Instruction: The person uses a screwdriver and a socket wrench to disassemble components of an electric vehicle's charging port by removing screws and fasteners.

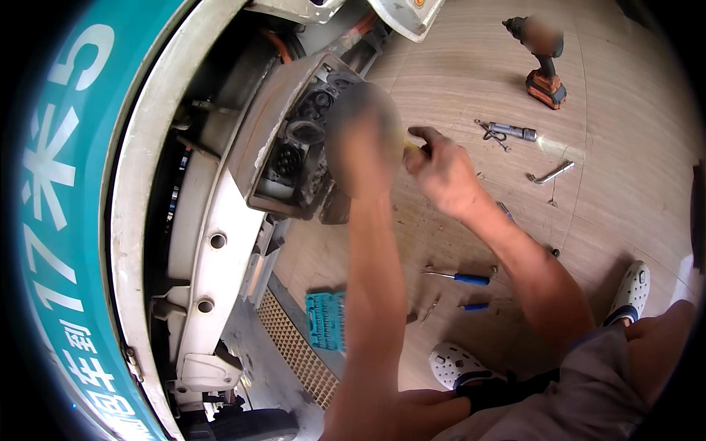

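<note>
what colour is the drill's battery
Black and orange-red; the battery shows best in the head view.

Dark round blur swallows left hand (364, 143), masking grip; right hand (444, 169) largely hides yellow piece (414, 148); blur smears top of cordless drill (546, 67); lower edge crops black tyre (257, 426).

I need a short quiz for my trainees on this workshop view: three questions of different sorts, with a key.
1. Multiple choice: What colour is the tool case?
A orange
B teal
C white

2. True or false: the flashlight lies between the cordless drill and the angled wrench.

3. Short answer: Which of the person's hands overlaps the grimy open housing in this view?

Key: 1 B; 2 true; 3 the left hand, whose outline is blurred.
</note>
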Demonstrator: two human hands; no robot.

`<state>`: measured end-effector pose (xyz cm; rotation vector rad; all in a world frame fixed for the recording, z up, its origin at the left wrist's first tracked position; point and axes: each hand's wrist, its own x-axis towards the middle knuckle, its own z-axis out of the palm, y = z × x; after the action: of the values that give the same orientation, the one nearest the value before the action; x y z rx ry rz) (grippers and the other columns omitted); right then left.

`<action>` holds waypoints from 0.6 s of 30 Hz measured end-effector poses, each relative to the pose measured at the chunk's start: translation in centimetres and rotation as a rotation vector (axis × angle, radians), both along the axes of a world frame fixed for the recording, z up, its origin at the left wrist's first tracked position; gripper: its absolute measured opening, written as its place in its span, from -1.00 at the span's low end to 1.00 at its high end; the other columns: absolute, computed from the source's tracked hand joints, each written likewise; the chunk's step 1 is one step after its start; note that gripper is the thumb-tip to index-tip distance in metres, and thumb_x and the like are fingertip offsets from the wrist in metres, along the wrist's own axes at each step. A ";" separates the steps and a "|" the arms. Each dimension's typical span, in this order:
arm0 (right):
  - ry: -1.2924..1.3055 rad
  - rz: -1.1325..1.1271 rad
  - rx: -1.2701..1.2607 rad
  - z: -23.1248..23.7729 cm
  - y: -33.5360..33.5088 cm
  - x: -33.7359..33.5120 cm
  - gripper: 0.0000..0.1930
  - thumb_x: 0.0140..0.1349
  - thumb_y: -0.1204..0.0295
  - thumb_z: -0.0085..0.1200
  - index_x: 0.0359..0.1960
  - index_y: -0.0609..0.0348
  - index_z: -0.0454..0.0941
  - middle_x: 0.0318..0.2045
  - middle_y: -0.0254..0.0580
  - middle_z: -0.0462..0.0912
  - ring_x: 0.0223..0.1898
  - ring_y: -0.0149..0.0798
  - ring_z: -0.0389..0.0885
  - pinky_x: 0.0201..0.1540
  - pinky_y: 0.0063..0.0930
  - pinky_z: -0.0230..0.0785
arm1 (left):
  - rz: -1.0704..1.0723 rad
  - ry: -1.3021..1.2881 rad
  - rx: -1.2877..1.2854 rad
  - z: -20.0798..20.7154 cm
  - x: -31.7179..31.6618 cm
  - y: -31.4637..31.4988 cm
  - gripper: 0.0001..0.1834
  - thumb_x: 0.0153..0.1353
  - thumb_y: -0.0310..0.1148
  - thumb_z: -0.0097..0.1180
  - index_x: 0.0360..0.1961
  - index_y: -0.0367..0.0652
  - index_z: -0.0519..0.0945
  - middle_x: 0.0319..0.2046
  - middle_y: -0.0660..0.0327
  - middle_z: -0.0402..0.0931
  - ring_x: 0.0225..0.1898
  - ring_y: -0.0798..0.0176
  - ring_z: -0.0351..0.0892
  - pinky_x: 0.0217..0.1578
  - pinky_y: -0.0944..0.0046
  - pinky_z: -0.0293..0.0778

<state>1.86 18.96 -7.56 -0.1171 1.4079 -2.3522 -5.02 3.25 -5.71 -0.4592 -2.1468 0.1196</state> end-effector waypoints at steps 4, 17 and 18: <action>0.805 -0.374 0.792 -0.3 0.1 1.8 -0.83 0.38 0.34 -0.10 -0.15 0.13 0.46 -0.59 -0.43 0.33 -0.71 -0.49 0.14 -0.71 -0.58 0.04 | 0.008 -0.133 0.011 0.6 0.8 -0.5 -0.75 0.03 -0.41 0.15 -0.21 -0.14 0.56 -0.21 0.06 0.55 -0.13 -0.05 0.53 -0.12 0.10 0.47; 0.565 -0.240 0.631 0.3 1.5 0.9 -0.61 0.32 0.31 -0.05 0.04 0.37 0.46 -0.51 -0.01 0.60 -0.58 -0.12 0.57 -0.46 -0.27 0.44 | -0.049 0.055 0.047 -0.3 -0.1 0.4 -0.90 -0.06 -0.47 0.16 -0.47 -0.11 0.51 -0.41 0.13 0.49 -0.30 -0.02 0.51 -0.31 0.08 0.45; 0.561 -0.238 0.627 0.1 1.1 1.0 -0.61 0.32 0.31 -0.05 0.04 0.37 0.46 -0.51 -0.01 0.60 -0.58 -0.12 0.57 -0.46 -0.27 0.44 | 0.000 0.007 0.025 -0.3 0.1 0.2 -0.90 -0.07 -0.46 0.17 -0.46 -0.11 0.52 -0.40 0.12 0.50 -0.29 -0.03 0.51 -0.29 0.08 0.45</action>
<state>2.82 20.09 -7.49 -0.4778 2.4831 -2.0018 -4.89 3.45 -6.01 -0.4431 -2.1392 0.0940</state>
